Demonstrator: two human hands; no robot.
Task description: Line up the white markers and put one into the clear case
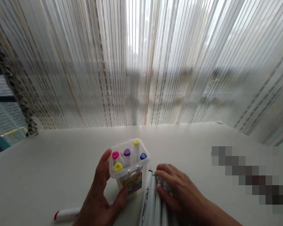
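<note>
A clear plastic box (139,168) with a label on its front stands tilted on the table. Inside it are several markers, among them a pink-capped marker (115,155), a purple-capped marker (127,153) and a blue-capped marker (143,155). Around the box's left side wrap the fingers and thumb of my left hand (100,191). Just right of it, several white markers (146,197) lie side by side. My right hand (179,188) rests over them, its fingers curled on their upper ends and hiding part of the row.
A marker with a dark pink cap (67,214) lies at the lower left, partly behind my left hand. The white table (49,163) reaches back to a striped sheer curtain (141,78) before a window. A blurred patch (254,179) covers something at the right.
</note>
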